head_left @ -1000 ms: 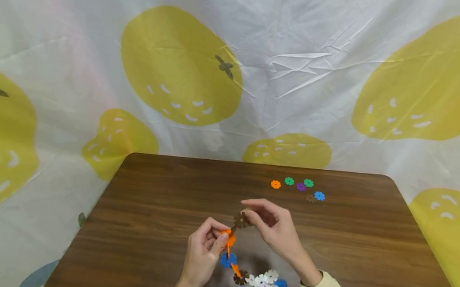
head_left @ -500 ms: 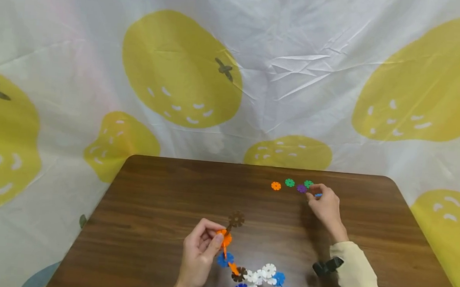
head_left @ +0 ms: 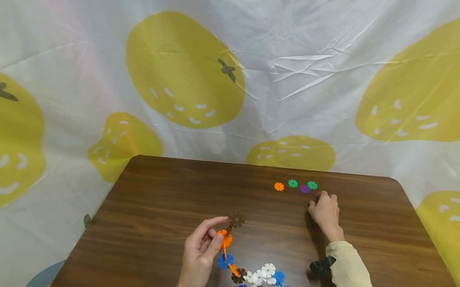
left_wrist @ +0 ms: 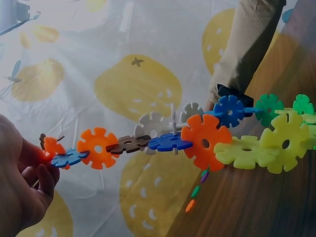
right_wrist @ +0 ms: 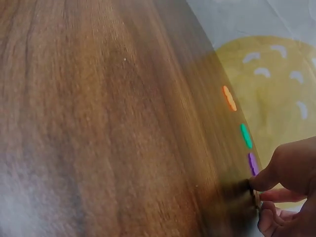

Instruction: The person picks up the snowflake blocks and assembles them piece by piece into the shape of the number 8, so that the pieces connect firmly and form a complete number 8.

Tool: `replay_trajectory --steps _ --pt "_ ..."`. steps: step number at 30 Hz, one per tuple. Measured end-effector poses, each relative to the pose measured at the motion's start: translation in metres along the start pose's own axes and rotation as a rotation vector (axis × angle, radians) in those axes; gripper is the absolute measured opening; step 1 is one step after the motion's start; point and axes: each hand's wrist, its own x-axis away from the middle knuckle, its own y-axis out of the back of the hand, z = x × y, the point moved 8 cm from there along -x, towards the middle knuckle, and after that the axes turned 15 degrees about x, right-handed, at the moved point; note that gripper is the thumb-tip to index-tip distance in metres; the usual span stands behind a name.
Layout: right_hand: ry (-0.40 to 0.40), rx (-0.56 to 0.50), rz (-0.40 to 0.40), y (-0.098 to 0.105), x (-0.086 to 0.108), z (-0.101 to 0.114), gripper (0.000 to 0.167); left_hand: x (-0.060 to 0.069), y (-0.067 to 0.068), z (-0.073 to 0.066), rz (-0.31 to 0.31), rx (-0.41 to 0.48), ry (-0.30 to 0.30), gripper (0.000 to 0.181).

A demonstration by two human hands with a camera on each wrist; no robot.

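My left hand (head_left: 198,254) pinches an orange snowflake disc (head_left: 225,239) between thumb and fingers. That disc belongs to a chain of interlocked notched plastic discs. A brown disc (head_left: 236,219) stands at the chain's upper end; blue, white and other discs follow toward the table's front. In the left wrist view the chain stretches rightward past a yellow disc (left_wrist: 285,143) to green ones. At the far right of the table, my right hand (head_left: 325,213) has its fingertips on a loose brown disc (right_wrist: 256,198), pinching its edge. The hand hides the loose blue disc.
Loose discs lie near the table's back edge: an orange one (head_left: 279,187), two green ones (head_left: 292,183) and a purple one (head_left: 304,189). A patterned curtain (head_left: 198,146) hangs behind the brown wooden table (head_left: 165,192). A black wrist device (head_left: 322,266) sits at the right sleeve.
The right hand left the chain's brown end disc, reached to the loose discs at the back right, and came down on the loose brown one. The left hand keeps holding the chain, its index finger straighter.
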Motion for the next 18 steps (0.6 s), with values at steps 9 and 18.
replay_trajectory --steps 9,18 --pt "0.037 0.006 -0.011 0.001 0.008 0.005 0.030 0.001 -0.002 -0.002 0.039 -0.022 -0.048 0.034" --pt "0.167 -0.296 -0.028 0.017 0.035 0.038 0.017 0.000 -0.006 -0.007 0.096 -0.007 -0.160 0.039"
